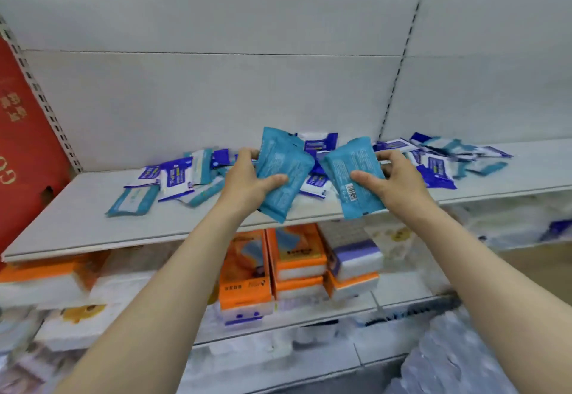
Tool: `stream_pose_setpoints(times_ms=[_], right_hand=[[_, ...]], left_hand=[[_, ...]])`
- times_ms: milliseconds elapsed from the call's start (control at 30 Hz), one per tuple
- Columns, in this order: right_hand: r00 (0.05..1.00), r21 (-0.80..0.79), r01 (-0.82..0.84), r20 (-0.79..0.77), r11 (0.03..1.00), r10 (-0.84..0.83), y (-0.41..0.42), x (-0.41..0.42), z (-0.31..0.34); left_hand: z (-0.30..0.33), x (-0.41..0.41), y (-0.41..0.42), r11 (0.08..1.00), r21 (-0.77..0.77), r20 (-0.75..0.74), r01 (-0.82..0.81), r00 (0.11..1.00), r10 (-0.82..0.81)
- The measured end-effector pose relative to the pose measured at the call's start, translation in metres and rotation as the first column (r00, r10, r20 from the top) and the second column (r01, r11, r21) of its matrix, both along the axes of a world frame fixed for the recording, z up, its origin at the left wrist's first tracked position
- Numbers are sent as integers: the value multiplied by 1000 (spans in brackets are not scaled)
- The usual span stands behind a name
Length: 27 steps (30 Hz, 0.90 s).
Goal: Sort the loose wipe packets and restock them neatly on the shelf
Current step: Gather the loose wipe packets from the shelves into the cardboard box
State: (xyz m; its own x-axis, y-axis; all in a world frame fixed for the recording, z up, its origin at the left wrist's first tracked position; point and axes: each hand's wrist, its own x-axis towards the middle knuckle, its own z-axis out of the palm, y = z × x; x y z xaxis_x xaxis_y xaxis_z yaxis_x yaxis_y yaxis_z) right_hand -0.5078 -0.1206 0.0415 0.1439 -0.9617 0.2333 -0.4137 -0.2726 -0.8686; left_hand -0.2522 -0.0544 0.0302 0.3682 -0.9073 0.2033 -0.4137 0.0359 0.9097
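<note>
My left hand (247,181) grips a teal wipe packet (283,173), thumb across its face, held upright and tilted above the shelf's front edge. My right hand (391,177) holds a second teal packet (353,173) with a barcode showing near its lower end. Both packets hang just over the white shelf (77,217). Behind them lies a loose pile of several packets: blue-and-white ones (178,177) and teal ones (133,203) to the left, more blue-and-white and teal ones (436,166) to the right.
A red carton (21,146) stands at the shelf's left end. The shelf below carries orange tissue packs (244,273) and purple-and-white packs (356,254). White wrapped bundles (510,223) fill the lower right. A perforated upright (399,68) divides the back panel.
</note>
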Motion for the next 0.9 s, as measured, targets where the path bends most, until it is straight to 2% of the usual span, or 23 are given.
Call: stream_pose_setpoints(times_ms=[167, 400, 600, 900], right_hand=[[989, 3, 149, 4, 989, -149, 26, -156, -14], [943, 63, 330, 20, 942, -332, 60, -323, -41], [885, 123, 458, 32, 880, -465, 49, -425, -84], [800, 217, 597, -88, 772, -593, -23, -551, -123]], left_hand=[[-20, -147, -7, 985, 0, -31, 171, 985, -171], [-53, -319, -20, 921, 90, -129, 379, 921, -367], [-85, -431, -61, 868, 137, -122, 477, 878, -463], [-135, -578, -164, 781, 201, -215, 591, 805, -553]])
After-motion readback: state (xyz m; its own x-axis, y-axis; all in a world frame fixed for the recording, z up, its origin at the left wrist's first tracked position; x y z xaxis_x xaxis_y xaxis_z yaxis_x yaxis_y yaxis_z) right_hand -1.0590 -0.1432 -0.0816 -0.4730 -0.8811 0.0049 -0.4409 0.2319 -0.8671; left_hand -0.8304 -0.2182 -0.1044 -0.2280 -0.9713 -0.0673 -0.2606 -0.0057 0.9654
